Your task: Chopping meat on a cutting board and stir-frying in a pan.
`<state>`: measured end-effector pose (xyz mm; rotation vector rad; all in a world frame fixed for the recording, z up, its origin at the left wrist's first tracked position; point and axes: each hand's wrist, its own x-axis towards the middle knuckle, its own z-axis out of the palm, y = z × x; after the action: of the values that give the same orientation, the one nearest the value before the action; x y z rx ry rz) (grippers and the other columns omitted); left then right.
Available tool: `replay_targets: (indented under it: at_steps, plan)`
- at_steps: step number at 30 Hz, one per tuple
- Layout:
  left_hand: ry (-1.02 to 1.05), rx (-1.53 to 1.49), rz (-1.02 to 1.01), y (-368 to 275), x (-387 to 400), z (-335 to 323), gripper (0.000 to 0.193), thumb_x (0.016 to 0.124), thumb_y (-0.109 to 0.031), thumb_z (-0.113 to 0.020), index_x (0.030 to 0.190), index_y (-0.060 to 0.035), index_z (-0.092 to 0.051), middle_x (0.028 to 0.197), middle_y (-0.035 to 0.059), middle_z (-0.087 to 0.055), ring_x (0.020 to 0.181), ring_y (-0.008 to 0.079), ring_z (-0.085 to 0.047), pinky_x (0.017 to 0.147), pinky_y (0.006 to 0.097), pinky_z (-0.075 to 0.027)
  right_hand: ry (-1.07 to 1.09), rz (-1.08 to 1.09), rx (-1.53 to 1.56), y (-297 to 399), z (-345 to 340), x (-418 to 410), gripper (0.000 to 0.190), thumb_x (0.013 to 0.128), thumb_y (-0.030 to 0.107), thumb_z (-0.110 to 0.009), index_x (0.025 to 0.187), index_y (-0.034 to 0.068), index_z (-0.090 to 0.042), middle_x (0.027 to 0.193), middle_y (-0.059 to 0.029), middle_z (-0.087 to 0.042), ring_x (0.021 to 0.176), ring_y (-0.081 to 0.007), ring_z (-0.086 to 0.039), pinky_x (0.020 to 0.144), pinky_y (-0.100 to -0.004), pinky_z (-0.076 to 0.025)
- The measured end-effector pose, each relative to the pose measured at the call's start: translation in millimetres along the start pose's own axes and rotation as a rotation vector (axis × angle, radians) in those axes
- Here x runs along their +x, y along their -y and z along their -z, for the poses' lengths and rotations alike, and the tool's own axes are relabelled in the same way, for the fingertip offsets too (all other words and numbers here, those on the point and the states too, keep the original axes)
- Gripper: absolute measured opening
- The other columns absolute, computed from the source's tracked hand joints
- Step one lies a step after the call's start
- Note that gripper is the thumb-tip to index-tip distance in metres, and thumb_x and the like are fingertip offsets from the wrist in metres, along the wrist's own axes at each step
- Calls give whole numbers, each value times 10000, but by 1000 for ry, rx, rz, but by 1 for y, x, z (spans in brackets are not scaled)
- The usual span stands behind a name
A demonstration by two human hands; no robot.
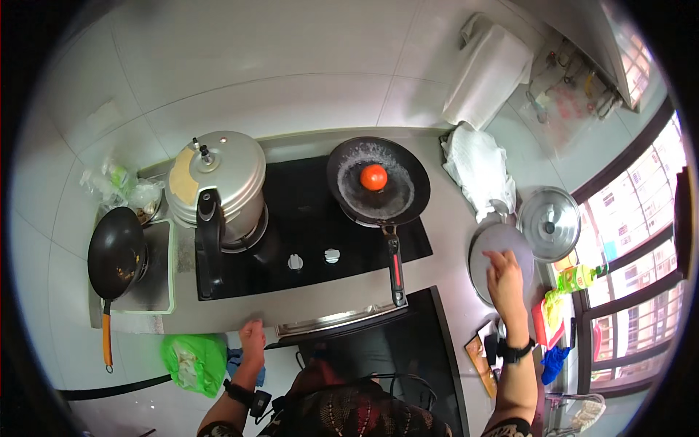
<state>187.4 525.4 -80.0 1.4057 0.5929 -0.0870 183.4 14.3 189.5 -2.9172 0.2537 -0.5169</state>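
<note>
My right hand is over a round grey lid or board on the counter at the right, fingers partly curled; whether it touches the disc I cannot tell. Near the counter's front edge, my left hand hangs with its fingers curled in and nothing visible in it. A frying pan stands on the right burner of the black gas stove, its handle towards me. Inside the pan a red tomato sits amid a whitish ring of residue or liquid. A large metal pressure cooker stands on the left burner.
At the left lies a black wok with an orange handle. A green plastic bag is below the counter edge. On the right are a steel lid, white cloth, green bottle, red basket and a wooden board.
</note>
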Motion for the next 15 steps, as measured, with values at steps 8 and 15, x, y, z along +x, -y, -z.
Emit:
replay_targets:
  at_steps: [8,15]
  plan:
    - [350,178,-29,-3,-23,-94,338,972,-268,-603,687,-166,-452,597,-69,-404,488,45,-363,434,228,-279,223,-564,-67,-133,15,-230,227,853,127,-633,1052,46,-708,915,-190,-632,837,-361,-643,772,-442,-512]
    - [744,532,-135,-9,-98,-195,315,975,-286,-598,738,-78,-581,583,-39,-468,549,54,-438,497,239,-339,210,-684,61,-192,-2,-339,264,794,173,-740,1010,27,-703,976,-181,-640,865,-369,-654,778,-443,-525]
